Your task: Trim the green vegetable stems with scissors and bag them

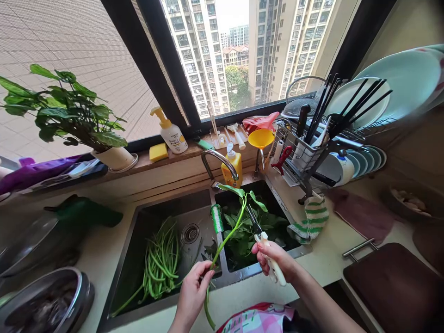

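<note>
My left hand [194,291] pinches a long green leafy stalk [227,236] near its lower end, holding it upright over the divider of a double sink [222,263]. Closed around white-handled scissors [265,245], my right hand [275,261] points their dark blades up at the stalk's leafy top. A pile of cut green leaves [249,231] fills the right basin. Several long green beans [161,263] lie in the left basin beside the drain [190,233].
A faucet [222,164] and yellow soap bottle [233,169] stand behind the sink. A dish rack [312,148] with chopsticks and plates is at right, a striped cloth [310,222] beside it. Potted plant [72,115] on the sill; metal bowls [45,296] at left; a dark board [391,286] at right.
</note>
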{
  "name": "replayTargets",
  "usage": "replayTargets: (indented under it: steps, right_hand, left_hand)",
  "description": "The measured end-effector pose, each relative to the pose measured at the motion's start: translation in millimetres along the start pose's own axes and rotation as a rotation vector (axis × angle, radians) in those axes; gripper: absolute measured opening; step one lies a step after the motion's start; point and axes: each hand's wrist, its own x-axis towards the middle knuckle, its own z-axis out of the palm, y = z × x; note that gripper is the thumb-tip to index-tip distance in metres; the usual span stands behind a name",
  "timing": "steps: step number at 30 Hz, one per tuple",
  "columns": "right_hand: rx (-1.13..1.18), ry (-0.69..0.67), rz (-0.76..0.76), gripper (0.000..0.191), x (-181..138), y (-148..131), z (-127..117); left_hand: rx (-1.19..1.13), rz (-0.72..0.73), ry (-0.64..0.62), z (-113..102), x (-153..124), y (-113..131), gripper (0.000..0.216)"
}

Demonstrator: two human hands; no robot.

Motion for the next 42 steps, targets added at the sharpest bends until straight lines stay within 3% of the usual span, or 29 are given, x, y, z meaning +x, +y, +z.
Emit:
replayTargets:
  steps: [13, 31, 42]
  right_hand:
    - [-0.078, 0.032, -0.007, 0.05, 3, 1, 2]
    - [0.212, 0.143, -0.002, 0.053, 10, 10, 36]
    - [0.242, 0.162, -0.01, 0.053, 14, 18, 37]
  left_hand:
    - [0.038, 0.043, -0.022, 0, -5, 0, 0.026]
    - [0.047, 0.093, -0.149, 19, -5, 11, 0.019]
    - [0.005, 0.081, -0.1, 17, -4, 11, 0.024]
